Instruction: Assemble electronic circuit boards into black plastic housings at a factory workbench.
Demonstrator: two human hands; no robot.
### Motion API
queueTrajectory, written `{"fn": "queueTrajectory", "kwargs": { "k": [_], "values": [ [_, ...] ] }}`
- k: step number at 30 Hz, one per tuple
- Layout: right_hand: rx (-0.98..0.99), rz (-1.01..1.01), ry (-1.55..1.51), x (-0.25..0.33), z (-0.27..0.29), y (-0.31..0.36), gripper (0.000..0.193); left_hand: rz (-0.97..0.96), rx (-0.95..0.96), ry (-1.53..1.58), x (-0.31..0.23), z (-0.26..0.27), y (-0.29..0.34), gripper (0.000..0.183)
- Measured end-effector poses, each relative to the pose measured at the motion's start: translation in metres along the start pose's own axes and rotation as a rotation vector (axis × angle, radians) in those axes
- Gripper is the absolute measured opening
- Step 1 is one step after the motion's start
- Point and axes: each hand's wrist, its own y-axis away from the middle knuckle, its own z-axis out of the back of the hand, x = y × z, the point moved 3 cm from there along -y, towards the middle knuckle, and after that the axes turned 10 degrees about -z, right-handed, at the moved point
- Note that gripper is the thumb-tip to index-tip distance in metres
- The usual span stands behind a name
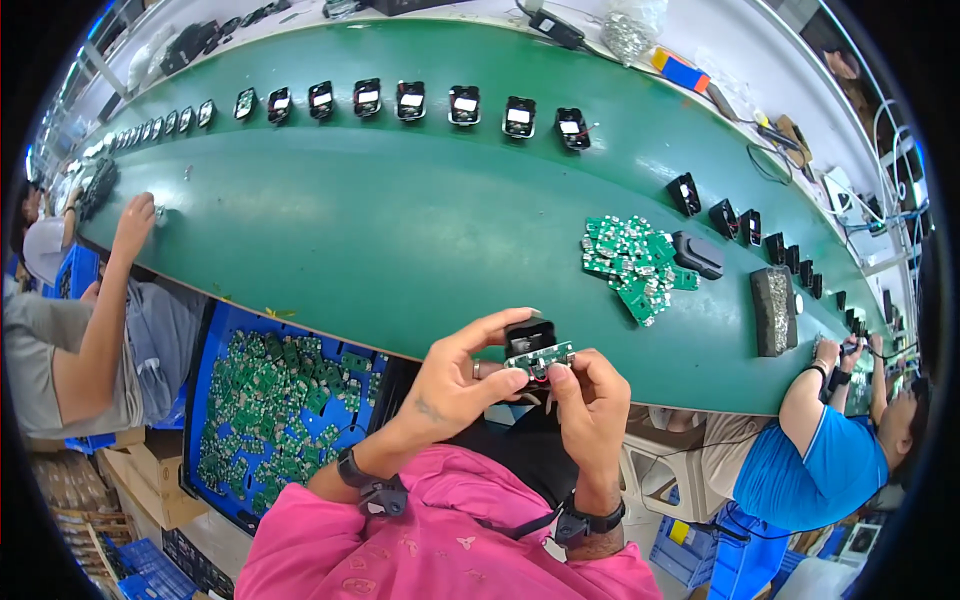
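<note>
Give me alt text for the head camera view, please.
A person's left hand and right hand hold a green circuit board and an open black case at a green table's near edge. Heaped boards lie to the right, black cases line the far side, and other people are nearby.

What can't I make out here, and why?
Head view: lower part of black housing, behind circuit board.
Head view: circuit board's lower edge, partly under left hand and right hand.
Head view: contents of far-left cases, too small.
Head view: bottom of pink shirt, cut off by lower edge.
</note>
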Motion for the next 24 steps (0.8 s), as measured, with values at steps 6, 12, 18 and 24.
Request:
{"fn": "queueTrajectory", "kwargs": {
  "k": [6,12,18,24],
  "values": [
    [-0.092,-0.018,-0.189,0.010,0.007,0.000,0.013,0.252,-0.037,0.572,0.017,-0.011,-0.021,0.042],
    [-0.034,0.026,-0.413,0.016,0.028,-0.009,0.022,0.341,-0.073,0.749,0.014,-0.029,-0.043,0.041],
    [0.015,-0.191,-0.280,0.019,0.040,-0.029,0.020,0.053,0.089,0.101,0.007,-0.035,-0.049,0.052],
    [-0.062,-0.184,-0.176,0.031,0.029,-0.038,0.017,-0.092,-0.002,-0.376,-0.001,-0.036,-0.059,0.047]
  ]
}}
